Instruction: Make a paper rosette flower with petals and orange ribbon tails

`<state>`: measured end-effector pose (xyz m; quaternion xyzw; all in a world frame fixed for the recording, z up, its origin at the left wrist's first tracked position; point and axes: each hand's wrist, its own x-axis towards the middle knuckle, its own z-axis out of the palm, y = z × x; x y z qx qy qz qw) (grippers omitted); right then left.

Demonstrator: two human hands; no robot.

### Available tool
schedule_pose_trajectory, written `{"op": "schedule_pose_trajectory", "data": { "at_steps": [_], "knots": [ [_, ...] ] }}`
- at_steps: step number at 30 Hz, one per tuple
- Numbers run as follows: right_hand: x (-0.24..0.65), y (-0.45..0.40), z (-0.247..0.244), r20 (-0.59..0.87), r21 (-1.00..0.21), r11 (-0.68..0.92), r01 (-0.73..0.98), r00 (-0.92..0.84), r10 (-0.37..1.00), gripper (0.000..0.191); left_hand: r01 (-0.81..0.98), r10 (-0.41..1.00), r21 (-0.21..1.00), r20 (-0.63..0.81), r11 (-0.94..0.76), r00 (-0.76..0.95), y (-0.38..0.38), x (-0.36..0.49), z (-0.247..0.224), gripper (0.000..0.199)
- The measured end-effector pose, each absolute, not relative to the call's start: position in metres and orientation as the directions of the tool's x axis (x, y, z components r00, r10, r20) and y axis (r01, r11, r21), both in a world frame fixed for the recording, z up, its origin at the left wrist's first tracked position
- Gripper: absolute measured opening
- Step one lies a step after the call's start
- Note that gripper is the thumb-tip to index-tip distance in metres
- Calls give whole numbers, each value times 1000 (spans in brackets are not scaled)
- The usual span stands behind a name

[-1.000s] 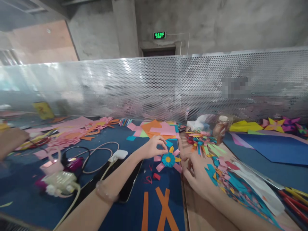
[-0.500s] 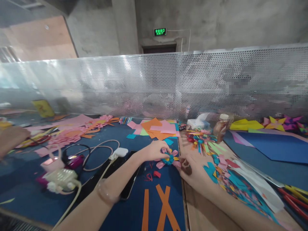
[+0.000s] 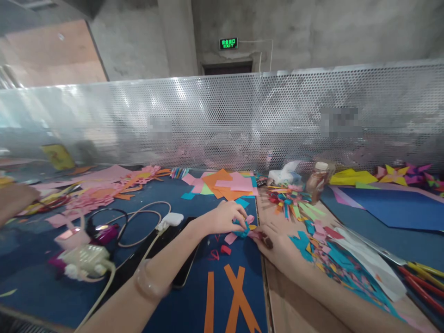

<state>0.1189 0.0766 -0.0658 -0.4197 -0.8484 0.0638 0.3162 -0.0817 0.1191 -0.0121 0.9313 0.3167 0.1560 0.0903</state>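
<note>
A small paper flower [image 3: 242,230] with a teal middle and pink and yellow petals is between my hands, over the seam of the table. My left hand [image 3: 229,216] reaches over it from the left, its fingers bent onto the teal middle. From the right, my right hand [image 3: 272,240] pinches a pink petal at the flower's edge. Below the flower lie a small red paper piece [image 3: 225,249] and a thin red loop [image 3: 214,254]. Nearer to me are orange strips [image 3: 209,300], two of them crossed.
Scissors [image 3: 391,255] and many paper scraps [image 3: 338,263] lie at the right. A brown bottle [image 3: 317,182] stands farther back. At the left are a phone [image 3: 185,273], cables and a power adapter [image 3: 86,259]. Another person's hand [image 3: 17,201] is at far left.
My left hand's fingers have moved right, onto the flower's middle, and now cover more of it. My right hand still holds the petal. The view has shifted slightly.
</note>
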Motion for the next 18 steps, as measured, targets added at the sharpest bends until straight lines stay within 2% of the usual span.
{"op": "schedule_pose_trajectory", "data": {
  "at_steps": [13, 18],
  "knots": [
    [117, 78, -72, 473, -355, 637, 684, -456, 754, 17, 626, 628, 65, 152, -777, 764, 98, -75, -11, 25],
    [117, 76, -68, 467, -337, 649, 683, -477, 744, 15, 634, 628, -75, 90, -770, 773, 89, -67, -8, 28]
  ]
}}
